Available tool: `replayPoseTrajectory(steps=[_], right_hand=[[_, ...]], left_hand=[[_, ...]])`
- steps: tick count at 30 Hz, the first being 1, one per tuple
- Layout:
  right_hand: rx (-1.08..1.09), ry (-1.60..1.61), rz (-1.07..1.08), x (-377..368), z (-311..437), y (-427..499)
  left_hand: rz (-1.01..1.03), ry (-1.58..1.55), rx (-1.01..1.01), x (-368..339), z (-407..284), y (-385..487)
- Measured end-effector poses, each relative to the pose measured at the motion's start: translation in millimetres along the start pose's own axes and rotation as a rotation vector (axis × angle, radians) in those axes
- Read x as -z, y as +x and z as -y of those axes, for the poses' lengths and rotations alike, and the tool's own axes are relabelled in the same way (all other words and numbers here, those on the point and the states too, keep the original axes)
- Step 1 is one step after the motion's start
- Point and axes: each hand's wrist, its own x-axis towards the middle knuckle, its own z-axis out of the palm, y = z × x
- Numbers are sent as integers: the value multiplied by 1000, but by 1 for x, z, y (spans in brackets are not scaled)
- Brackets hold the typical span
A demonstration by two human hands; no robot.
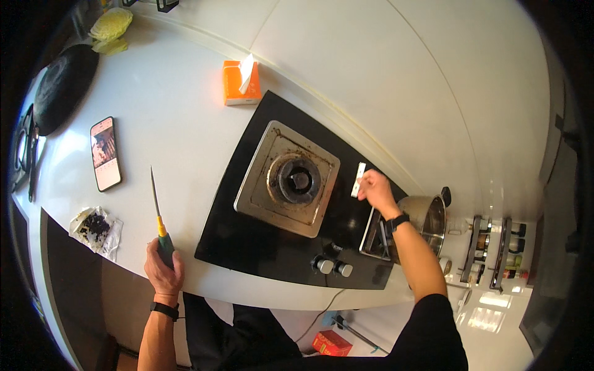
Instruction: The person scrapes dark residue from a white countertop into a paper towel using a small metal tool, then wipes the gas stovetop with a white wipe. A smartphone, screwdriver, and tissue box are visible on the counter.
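My left hand (164,271) is closed round the green and yellow handle of a screwdriver (161,229), whose long thin metal shaft points away from me over the white counter. Over the right part of the black glass gas hob (253,243) is my right hand (375,188), its fingers bent at a small white strip-like piece (358,180); whether they grip it, I cannot tell. Left of that hand lies a square metal drip tray (260,204) around a gas burner (299,181), with brown stains and grime. Two silver knobs (325,265) sit at the hob's near edge.
A steel pot (420,208) stands by my right forearm. On the left are a phone (106,154) with its screen lit, dark debris on crumpled white tissue (95,229), a dark wok (67,88) and a cut cabbage (111,25). An orange tissue pack (241,86) stands behind the hob.
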Motion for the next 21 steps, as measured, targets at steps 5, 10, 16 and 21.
replayPoseTrajectory(steps=[5, 10, 16, 21], right_hand=[[-264, 37, -98, 2, 1, 82], [-217, -70, -138, -16, 26, 114], [-230, 4, -161, -30, 51, 121], [-220, 155, -159, -46, 63, 126]], left_hand=[[-18, -5, -9, 2, -5, 4], [9, -22, 11, 2, -6, 4], [-8, 22, -2, 2, -7, 4], [-34, 10, -33, 1, -7, 4]])
